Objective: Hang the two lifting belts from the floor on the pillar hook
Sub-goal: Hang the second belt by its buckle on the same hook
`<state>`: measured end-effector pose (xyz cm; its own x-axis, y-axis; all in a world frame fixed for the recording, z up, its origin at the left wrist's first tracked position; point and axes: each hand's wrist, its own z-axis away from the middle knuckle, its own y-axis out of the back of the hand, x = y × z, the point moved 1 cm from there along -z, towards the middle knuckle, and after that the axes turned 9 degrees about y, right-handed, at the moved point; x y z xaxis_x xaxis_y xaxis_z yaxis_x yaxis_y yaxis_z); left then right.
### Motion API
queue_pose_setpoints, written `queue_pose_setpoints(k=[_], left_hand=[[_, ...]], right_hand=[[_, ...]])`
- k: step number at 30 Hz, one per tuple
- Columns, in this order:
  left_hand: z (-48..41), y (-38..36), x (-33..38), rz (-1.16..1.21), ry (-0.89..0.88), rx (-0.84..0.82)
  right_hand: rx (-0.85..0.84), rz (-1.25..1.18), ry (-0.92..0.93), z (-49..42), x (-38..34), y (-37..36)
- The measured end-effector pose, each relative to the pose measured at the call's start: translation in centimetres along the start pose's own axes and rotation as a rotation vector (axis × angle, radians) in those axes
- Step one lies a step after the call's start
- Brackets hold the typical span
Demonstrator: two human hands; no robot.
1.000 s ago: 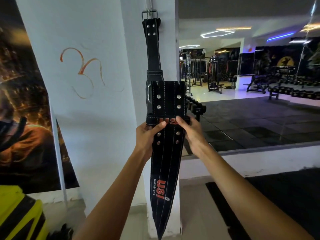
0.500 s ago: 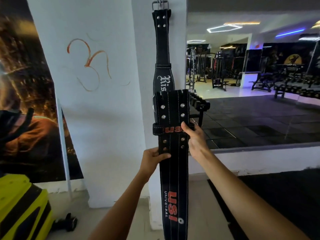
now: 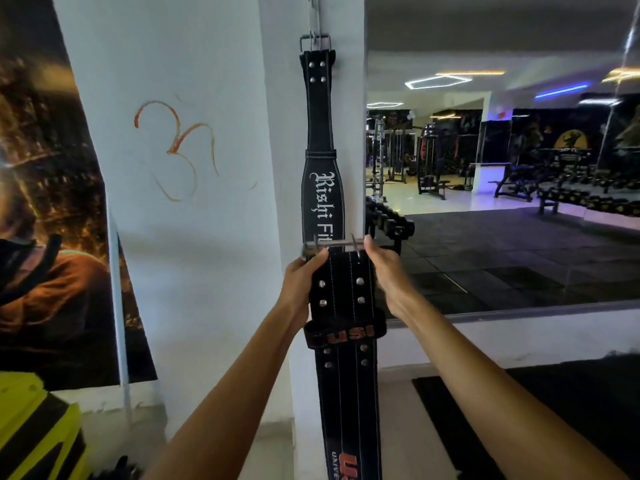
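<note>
Black stitched leather belt marked "USI" is gripped at its steel buckle end by the left hand and right hand, apparently to lift it toward the pillar hook, where the black "Rishi Fit" belt hangs

A dark orange-toned poster fills the left. To its right, an orange scrawl marks the white wall. Below the poster sits a yellow-and-black object. Far right of the poster, a large mirror reflects gym machines.
</note>
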<state>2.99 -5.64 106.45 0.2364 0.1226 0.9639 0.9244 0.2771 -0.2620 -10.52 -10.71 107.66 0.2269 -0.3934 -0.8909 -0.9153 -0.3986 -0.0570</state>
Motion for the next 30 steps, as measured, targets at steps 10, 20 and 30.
queue_pose_setpoints(k=[10,20,30], left_hand=[[0.7,-1.9,1.3,0.134,-0.069,-0.061],[-1.2,-0.9,5.2,-0.143,0.15,-0.053],[-1.7,-1.0,3.9,-0.381,-0.347,0.272]], right_hand=[[0.259,-0.12,0.147,-0.5,1.3,0.2],[0.433,-0.189,0.082,-2.8,-0.8,-1.6],[0.345,-0.206,-0.008,-3.7,-1.4,-2.3]])
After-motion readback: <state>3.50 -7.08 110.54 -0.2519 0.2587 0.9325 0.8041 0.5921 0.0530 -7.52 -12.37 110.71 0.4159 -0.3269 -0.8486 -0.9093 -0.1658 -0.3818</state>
